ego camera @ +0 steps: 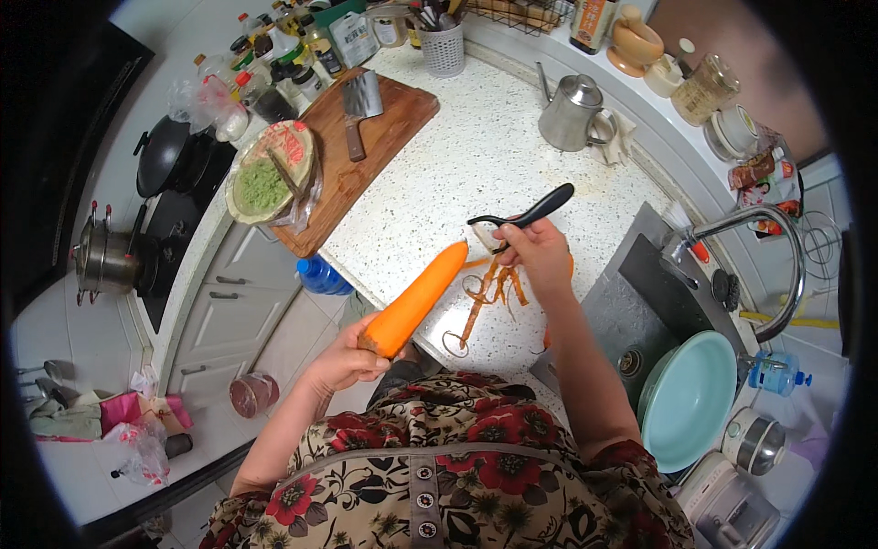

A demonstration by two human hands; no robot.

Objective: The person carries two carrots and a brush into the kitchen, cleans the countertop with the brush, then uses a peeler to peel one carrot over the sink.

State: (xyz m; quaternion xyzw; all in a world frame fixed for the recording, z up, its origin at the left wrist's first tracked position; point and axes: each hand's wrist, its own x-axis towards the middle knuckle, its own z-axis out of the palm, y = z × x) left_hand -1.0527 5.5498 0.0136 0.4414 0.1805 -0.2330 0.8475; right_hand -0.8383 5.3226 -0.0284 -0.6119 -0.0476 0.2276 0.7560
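Observation:
My left hand (350, 358) grips the thick end of a large orange carrot (415, 302), which slants up and away to the right. Most of its skin is off; a darker brown patch shows at the thick end. In my right hand (535, 257) is a black-handled vegetable peeler (549, 204), its head just past the carrot's thin tip. Curled carrot peelings (477, 312) lie on the speckled white countertop (480, 158) below that hand. Another orange piece shows partly behind my right wrist.
A wooden cutting board (398, 113) at the back left carries a cleaver (360, 110) and a bowl (236, 206) of chopped green food. A metal kettle (573, 113) stands at the back. On the right are a sink (617, 302), a faucet (789, 240) and a pale green basin (693, 398).

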